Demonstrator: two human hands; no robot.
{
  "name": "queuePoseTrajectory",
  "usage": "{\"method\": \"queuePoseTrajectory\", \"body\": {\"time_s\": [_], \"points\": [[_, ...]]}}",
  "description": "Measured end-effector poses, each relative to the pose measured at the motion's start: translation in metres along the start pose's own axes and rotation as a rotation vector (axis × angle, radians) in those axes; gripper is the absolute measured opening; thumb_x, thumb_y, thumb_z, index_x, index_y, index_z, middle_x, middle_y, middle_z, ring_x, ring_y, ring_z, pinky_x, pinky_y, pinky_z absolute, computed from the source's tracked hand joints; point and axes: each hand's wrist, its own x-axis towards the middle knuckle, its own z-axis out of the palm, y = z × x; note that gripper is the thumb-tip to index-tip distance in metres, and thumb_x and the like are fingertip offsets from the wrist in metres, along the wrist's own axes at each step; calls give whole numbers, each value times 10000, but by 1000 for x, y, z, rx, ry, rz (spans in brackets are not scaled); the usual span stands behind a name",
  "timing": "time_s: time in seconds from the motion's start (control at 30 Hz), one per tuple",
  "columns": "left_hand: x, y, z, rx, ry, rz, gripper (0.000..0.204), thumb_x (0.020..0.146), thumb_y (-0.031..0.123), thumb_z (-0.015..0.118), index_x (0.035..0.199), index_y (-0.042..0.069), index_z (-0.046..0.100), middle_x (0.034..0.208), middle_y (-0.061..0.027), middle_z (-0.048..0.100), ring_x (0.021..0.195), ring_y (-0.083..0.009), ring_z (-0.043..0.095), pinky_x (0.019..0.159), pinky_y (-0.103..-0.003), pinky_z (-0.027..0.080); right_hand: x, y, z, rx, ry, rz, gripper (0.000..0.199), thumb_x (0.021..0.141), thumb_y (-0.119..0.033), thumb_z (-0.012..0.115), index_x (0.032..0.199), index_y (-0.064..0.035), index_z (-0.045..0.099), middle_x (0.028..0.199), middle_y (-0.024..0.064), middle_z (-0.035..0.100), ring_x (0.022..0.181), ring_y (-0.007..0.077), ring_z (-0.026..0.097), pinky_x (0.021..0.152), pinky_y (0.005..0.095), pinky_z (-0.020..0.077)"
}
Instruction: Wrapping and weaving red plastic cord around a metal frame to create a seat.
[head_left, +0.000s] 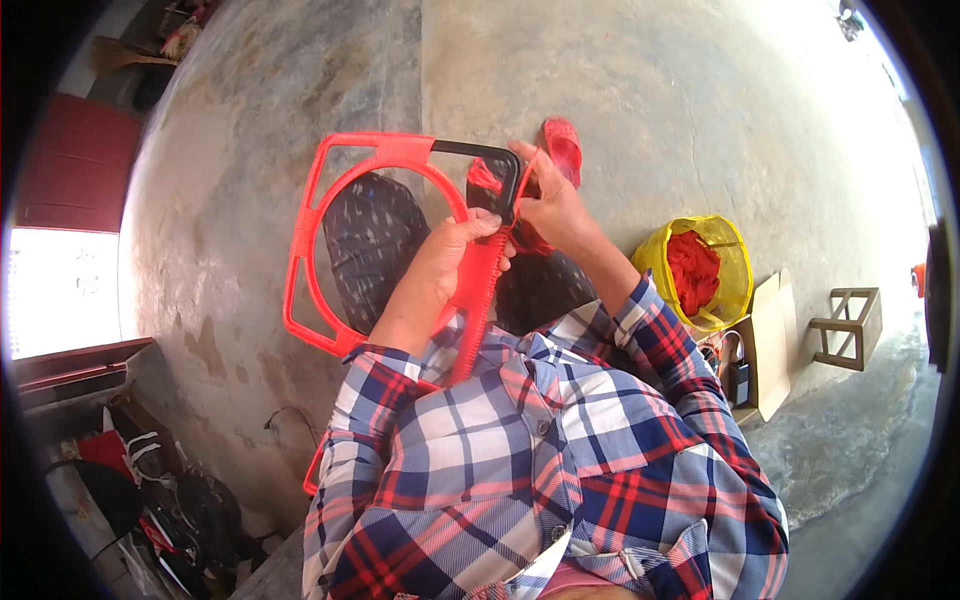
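In front of my lap is a red plastic frame (300, 232) with a round opening and one black section (470, 149) at its far right corner. Red cord is wound in close turns along the frame's right side (480, 315). My left hand (445, 262) is closed around that side, its thumb on the turns just below the black corner. Beside the corner, my right hand (555, 208) is closed on a thin red cord (528, 182) that runs down to the frame. My right fingertips are partly hidden behind the black part.
A yellow bucket-like container (655, 262) to the right holds bunched red cord (692, 272). Beside it stand an open cardboard box (775, 340) and a small wooden stool (845, 327). A red slipper (563, 150) lies beyond my hands. Mixed clutter (150, 490) fills the lower left.
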Motion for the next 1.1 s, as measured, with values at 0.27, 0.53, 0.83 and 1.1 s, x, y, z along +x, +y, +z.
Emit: {"method": "queuePoseTrajectory", "body": {"time_s": [0.27,0.53,0.83,1.1], "points": [[2,2,4,-17,13,10,135,844,158,651,916,65,586,732,-155,646,562,-242,625,521,-339,522,14,-13,3,315,10,145,296,812,-88,678,1096,-17,633,959,53,624,839,133,596,748,278,480],[1,7,-11,-16,-2,34,153,833,159,647,897,52,558,750,-166,642,594,-258,624,562,-358,513,-45,-30,-90,-133,-195,51,288,839,-92,626,1107,14,632,1216,90,594,1044,201,592,884,324,473],[-4,15,-14,-136,39,15,150,822,168,668,876,62,577,736,-157,645,586,-245,630,550,-336,522,-152,48,-144,709,-40,346,178,916,-249,559,971,-80,573,656,-50,490,528,67,429,538,236,372],[6,6,-16,-100,39,51,175,830,191,639,911,46,584,728,-158,640,588,-259,624,580,-344,516,-120,90,-103,480,246,622,217,910,-215,569,1043,-48,612,757,-15,562,687,93,532,624,226,429]]}}
